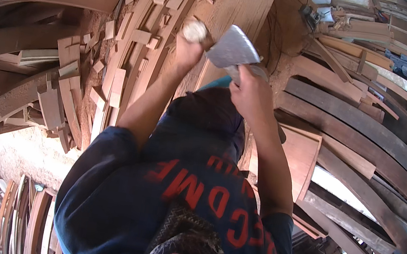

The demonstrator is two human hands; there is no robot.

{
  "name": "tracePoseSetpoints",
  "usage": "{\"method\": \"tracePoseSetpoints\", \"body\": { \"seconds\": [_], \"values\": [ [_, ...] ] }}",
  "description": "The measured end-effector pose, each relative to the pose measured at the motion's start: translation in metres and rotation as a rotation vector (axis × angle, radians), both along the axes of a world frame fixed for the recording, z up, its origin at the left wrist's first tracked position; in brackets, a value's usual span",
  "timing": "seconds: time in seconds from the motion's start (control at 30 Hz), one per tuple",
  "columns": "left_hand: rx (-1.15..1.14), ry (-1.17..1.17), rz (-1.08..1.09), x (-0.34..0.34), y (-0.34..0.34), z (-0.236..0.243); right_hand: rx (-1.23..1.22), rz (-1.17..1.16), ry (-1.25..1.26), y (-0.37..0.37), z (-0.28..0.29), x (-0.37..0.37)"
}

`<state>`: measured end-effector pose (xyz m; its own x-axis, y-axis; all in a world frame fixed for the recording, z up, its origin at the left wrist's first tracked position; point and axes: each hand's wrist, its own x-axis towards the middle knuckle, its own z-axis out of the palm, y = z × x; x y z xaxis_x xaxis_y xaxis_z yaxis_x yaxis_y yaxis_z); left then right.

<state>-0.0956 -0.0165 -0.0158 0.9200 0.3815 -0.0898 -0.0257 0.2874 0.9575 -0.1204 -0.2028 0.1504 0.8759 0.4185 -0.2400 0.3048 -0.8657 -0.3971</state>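
Grey steel blade of hatchet sat between hands, long axis slanting from left hand down to right hand. Left fist closed round pale handle end; right gripped just below blade. Long plank lay beyond both.

A grey metal blade sits above a navy shirt with red lettering; reddish-brown planks lie right of the shirt, pale tan offcuts upper left.
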Motion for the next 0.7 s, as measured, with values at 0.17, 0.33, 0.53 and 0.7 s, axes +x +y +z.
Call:
{"method": "tracePoseSetpoints", "body": {
  "seconds": [0.17, 0.33, 0.53, 0.7],
  "values": [
    [0.239, -0.035, 0.140, 0.029, 0.020, 0.035, 0.034, -0.336, 0.224, -0.070, -0.009, -0.041],
    [0.012, 0.050, -0.079, 0.039, 0.000, 0.034, 0.119, -0.568, 0.278, -0.117, -0.031, -0.093],
    [-0.039, 0.025, -0.143, 0.051, -0.017, 0.041, 0.266, -0.749, 0.307, -0.135, -0.039, -0.126],
    [0.076, 0.039, -0.193, 0.070, -0.042, 0.072, 0.372, -0.858, 0.422, -0.143, -0.041, -0.134]
  ]
}}
